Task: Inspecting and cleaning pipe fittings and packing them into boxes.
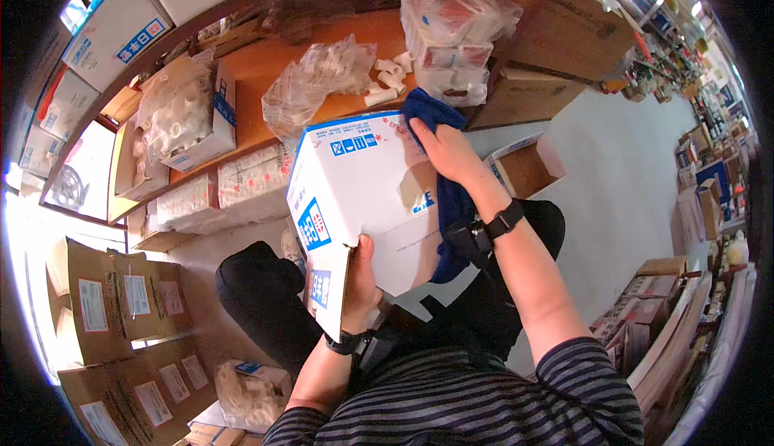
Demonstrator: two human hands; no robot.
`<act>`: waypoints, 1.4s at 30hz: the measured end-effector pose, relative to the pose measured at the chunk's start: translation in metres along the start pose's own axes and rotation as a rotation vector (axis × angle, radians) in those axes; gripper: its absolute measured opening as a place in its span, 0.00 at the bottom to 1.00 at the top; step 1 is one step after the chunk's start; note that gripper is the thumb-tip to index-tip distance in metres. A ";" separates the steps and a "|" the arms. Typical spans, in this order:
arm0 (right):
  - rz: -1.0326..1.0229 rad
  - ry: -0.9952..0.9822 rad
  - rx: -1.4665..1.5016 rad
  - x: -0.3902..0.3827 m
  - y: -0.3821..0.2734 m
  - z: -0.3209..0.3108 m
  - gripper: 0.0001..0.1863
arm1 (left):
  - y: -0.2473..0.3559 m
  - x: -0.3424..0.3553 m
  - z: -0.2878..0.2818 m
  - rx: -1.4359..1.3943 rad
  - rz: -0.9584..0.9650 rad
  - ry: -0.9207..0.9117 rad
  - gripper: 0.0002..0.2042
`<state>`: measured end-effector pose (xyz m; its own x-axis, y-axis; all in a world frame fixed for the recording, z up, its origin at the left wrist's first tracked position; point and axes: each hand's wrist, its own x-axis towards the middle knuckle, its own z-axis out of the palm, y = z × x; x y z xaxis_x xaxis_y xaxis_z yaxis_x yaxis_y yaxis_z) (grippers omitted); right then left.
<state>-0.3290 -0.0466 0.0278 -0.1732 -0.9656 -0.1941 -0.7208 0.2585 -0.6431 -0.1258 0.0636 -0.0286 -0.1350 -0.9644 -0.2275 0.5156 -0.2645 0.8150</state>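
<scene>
A white cardboard box (359, 196) with blue printing is tilted above my lap. My left hand (365, 281) grips it at the lower left, by a flap (332, 285), thumb against the side of the box. A dark blue cloth (453, 240) hangs down the box's right side and bunches at its far right corner. My right hand (446, 152) presses the cloth against that corner, with its thumb toward the box. Some of the fingers of both hands are hidden.
An orange-brown shelf (242, 111) beyond the box holds a plastic bag of white pipe fittings (310, 87), loose fittings (390, 79) and wrapped packs (451, 39). An open small box (528, 168) rests on the floor at right. Brown cartons (133, 293) stand at left.
</scene>
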 end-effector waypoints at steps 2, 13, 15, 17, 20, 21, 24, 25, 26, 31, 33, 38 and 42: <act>0.081 0.096 0.035 0.001 0.023 -0.003 0.33 | -0.001 -0.001 0.000 0.077 0.000 -0.008 0.25; 0.050 0.583 0.489 -0.059 0.075 -0.074 0.28 | 0.019 0.011 0.002 0.057 0.030 0.007 0.24; -0.195 0.591 0.692 -0.066 0.070 -0.084 0.23 | 0.020 0.011 0.004 0.053 0.026 -0.040 0.24; -0.287 0.473 0.427 -0.073 0.059 -0.094 0.23 | 0.022 0.011 0.005 0.079 0.030 -0.065 0.25; -0.450 0.212 0.610 -0.091 0.028 -0.110 0.24 | 0.023 0.012 0.003 0.156 0.020 -0.070 0.26; -0.414 0.110 0.741 -0.101 0.013 -0.113 0.24 | 0.023 0.013 0.002 0.170 0.005 -0.068 0.26; -0.385 -0.035 0.946 -0.133 -0.038 -0.116 0.21 | 0.021 0.014 -0.002 0.226 0.052 -0.090 0.24; -0.389 -0.051 1.008 -0.148 -0.054 -0.115 0.20 | 0.020 0.014 -0.004 0.252 0.078 -0.087 0.22; -0.416 -0.027 1.032 -0.154 -0.068 -0.112 0.19 | 0.020 0.014 -0.005 0.253 0.099 -0.086 0.20; -0.719 0.187 0.648 -0.146 -0.105 -0.099 0.15 | 0.018 0.010 -0.010 0.353 0.138 -0.115 0.21; -0.705 0.120 0.692 -0.137 -0.108 -0.092 0.15 | 0.018 0.009 -0.011 0.377 0.165 -0.118 0.21; -0.378 -0.189 0.789 -0.127 -0.107 -0.069 0.16 | 0.021 0.011 -0.014 0.487 0.282 -0.037 0.22; -0.473 -0.293 0.652 -0.120 -0.103 -0.043 0.18 | 0.029 0.010 -0.010 0.658 0.399 -0.070 0.22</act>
<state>-0.2627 0.0416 0.1495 0.2938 -0.9528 0.0765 -0.1275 -0.1183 -0.9848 -0.1041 0.0462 -0.0128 -0.1093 -0.9800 0.1661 -0.0695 0.1742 0.9823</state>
